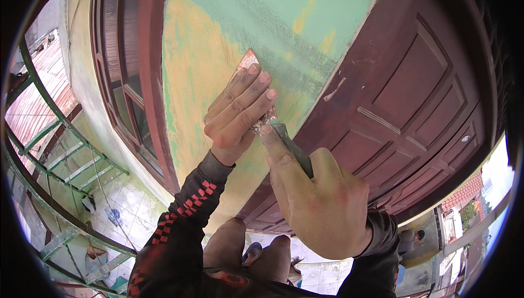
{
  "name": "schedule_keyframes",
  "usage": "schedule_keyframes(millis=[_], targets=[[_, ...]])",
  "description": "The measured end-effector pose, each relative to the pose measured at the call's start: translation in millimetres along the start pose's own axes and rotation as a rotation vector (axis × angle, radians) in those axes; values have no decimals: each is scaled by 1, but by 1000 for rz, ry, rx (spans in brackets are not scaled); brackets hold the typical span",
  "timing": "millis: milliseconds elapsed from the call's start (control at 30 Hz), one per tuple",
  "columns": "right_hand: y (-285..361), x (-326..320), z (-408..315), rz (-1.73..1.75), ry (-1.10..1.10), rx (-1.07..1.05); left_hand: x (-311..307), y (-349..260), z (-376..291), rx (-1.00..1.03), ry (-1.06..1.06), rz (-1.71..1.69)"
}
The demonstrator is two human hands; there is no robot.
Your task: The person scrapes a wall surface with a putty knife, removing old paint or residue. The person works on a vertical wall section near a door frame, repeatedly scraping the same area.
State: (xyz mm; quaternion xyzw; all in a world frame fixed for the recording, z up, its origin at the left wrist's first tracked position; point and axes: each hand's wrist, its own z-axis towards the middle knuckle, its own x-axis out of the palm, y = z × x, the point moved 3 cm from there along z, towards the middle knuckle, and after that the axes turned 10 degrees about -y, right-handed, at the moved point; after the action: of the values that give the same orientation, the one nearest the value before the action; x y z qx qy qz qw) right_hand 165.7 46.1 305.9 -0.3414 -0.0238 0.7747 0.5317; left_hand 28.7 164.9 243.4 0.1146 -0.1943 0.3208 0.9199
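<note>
My right hand point(319, 199) grips the dark green handle of a paint scraper point(295, 148), with its index finger stretched along toward the blade. Paint-stained metal shows on the blade point(248, 58), whose corner points up the wall. Across that blade my left hand point(237, 113) lies flat, fingers extended and slightly apart; its thumb is hidden. The blade rests against a painted wall point(262, 3). Light green paint covers the upper part, while yellowish patches point(192, 48) show at left and lower down. A dark, rough-textured band point(282, 31) runs diagonally above the blade.
A brown-framed window point(123, 52) borders the wall at left. On the right is a panelled reddish-brown door point(409, 81) with its frame point(348, 81). Green metal ladder-like framework point(61, 122) stands at left over a tiled floor point(123, 203), where a clear plastic item point(114, 216) lies.
</note>
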Motion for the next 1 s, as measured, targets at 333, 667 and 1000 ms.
schedule_keyframes(millis=[333, 667, 1000], targets=[[2, -3, 2, 21, 5, 27, -2, -2, 3, -29, -13, 1], [-4, 13, -6, 221, -81, 102, -2, -1, 2, 27, -47, 62], [60, 84, -368, 623, 473, 979, -184, -167, -219, -511, 946, 90]])
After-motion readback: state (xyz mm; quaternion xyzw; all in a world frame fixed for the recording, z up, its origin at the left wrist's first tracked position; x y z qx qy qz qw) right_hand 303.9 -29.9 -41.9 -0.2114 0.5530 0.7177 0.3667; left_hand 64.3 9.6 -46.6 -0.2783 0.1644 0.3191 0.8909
